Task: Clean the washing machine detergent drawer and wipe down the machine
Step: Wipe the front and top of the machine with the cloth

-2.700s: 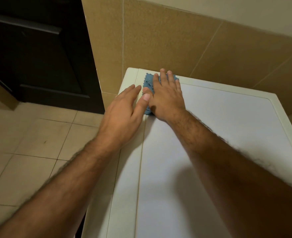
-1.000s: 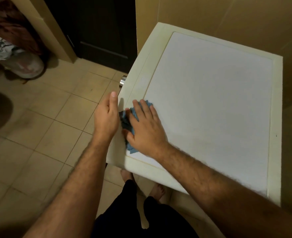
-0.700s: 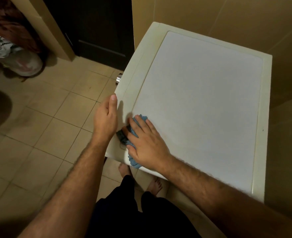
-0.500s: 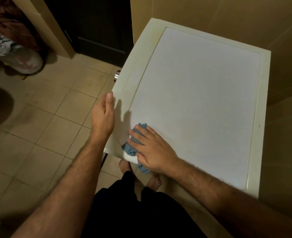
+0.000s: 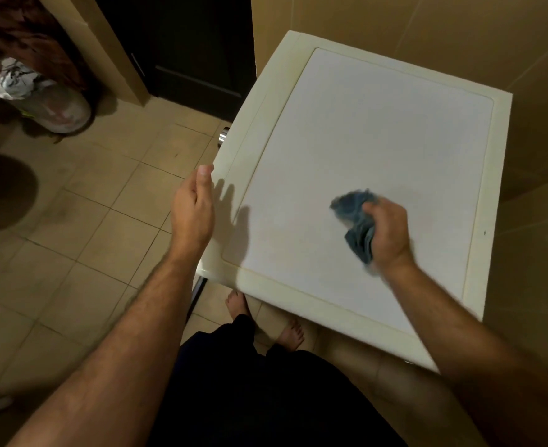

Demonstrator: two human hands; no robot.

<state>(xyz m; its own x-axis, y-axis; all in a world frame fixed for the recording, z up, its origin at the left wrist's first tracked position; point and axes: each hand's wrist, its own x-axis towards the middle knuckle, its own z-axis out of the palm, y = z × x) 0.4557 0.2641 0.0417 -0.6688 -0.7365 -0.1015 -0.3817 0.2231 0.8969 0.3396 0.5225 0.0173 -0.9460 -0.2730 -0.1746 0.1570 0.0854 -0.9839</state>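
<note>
While the cloth (image 5: 356,221) sits bunched in the right hand (image 5: 385,233), whose fingers curl round it, it hangs over the middle-right of the washer (image 5: 379,124) top, and whether it touches the white panel cannot be told because the hand is blurred. The left hand (image 5: 192,208) hovers beside the washer's left rim, fingers relaxed and holding nothing, its shadow falling on the panel. The detergent drawer is out of sight below the front edge. A small metal knob (image 5: 223,137) shows at the washer's left side. Tiled floor (image 5: 88,221) lies to the left, with a bag (image 5: 40,95) by a dark door (image 5: 185,43), and bare feet (image 5: 238,303) stand under the front edge.

The step in hand appears to be wiping the top. To do it well, the cloth likely wants flattening under the palm so more of it meets the surface, then overlapping strokes from the back wall toward the front. The groove between panel and cream rim probably needs a fingertip pressed through the cloth. The left hand could rest on the rim for balance.
</note>
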